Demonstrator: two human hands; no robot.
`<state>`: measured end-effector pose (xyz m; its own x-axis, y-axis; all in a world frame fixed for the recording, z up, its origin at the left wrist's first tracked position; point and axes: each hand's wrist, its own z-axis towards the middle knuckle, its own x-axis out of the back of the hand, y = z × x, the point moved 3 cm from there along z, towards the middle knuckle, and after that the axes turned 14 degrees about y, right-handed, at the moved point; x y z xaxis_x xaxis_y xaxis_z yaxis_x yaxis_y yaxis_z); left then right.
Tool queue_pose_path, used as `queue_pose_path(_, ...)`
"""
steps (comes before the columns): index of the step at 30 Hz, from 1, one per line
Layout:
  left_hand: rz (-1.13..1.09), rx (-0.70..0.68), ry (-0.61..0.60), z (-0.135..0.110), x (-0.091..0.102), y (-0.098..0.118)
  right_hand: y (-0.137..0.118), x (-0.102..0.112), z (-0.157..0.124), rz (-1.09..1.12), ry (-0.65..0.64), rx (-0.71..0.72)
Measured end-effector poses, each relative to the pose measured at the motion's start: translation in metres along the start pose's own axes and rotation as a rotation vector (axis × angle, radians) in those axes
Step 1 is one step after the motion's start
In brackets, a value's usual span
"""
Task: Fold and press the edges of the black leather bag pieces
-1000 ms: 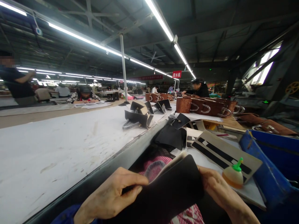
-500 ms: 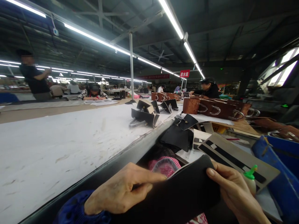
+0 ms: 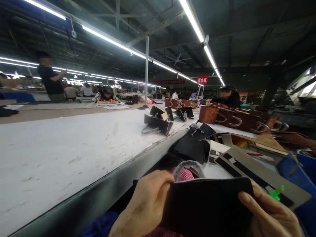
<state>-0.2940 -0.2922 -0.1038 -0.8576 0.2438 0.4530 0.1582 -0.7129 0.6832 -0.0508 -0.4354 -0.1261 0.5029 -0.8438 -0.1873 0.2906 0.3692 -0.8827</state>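
A black leather panel (image 3: 207,204) with rounded corners stands tilted in front of me, its long top edge almost level. My left hand (image 3: 148,200) is closed over its upper left part, the fingertips hidden behind it. At the upper right corner my right hand (image 3: 271,210) grips it, thumb on the near face and fingers behind. Just beyond the top edge a clear plastic-wrapped loop (image 3: 189,163) and pink checked cloth (image 3: 185,175) show. Close to my right hand, a green bottle nozzle (image 3: 276,192) sticks up; its bottle is mostly hidden.
A white-covered table (image 3: 61,151) extends to the left, with black bag pieces (image 3: 158,123) on it. At right are grey panels with black strips (image 3: 261,174), a blue bin (image 3: 296,177) and brown bags (image 3: 237,118). A co-worker (image 3: 229,97) is behind the bags.
My left hand has gone from pointing along the panel's edge to gripping its upper left part. The panel's top edge has turned from slanted to nearly level. The view has shifted slightly left.
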Motion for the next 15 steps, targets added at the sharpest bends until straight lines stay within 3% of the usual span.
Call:
queue_pose_path(5,-0.031,0.018,0.058,-0.003,-0.005,0.002,0.001,0.002,-0.003,0.019,0.040,-0.033)
queue_pose_path(12,-0.292,0.039,0.035,0.009,-0.018,0.022,-0.002,0.002,-0.005,0.038,0.037,0.002)
queue_pose_path(15,-0.322,-0.018,0.037,0.011,-0.021,0.027,-0.003,0.002,-0.006,0.040,0.030,0.000)
